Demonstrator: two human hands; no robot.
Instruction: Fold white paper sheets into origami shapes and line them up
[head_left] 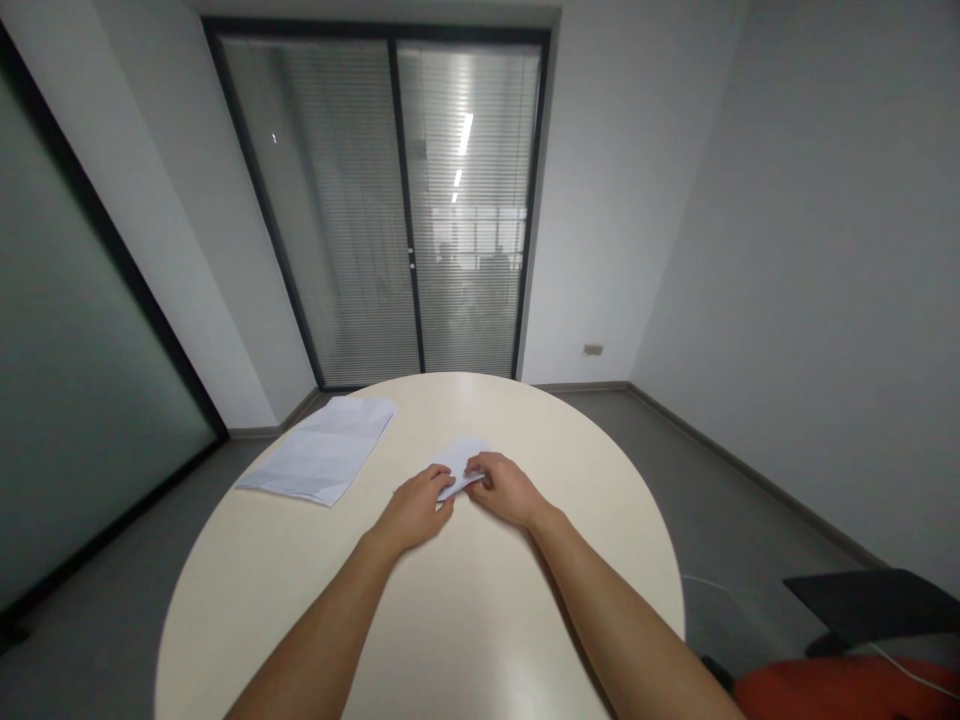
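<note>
Between my hands, a small folded sheet of white paper (463,455) lies near the middle of the round table, its near edge raised a little. My left hand (420,507) grips the paper's left near corner, thumb below and fingers on top. At the right near edge, my right hand (508,488) pinches the same paper with curled fingers. Part of the paper is hidden under the fingers of both hands. Farther left, a larger stack of creased white paper sheets (322,450) rests flat, apart from both hands.
The round cream table (465,640) fills the space before me. A red-seated chair (832,690) with a black armrest (870,605) stands at the lower right. Behind the table is a dark-framed glass partition with blinds (375,210). A thin white cable lies at the right.
</note>
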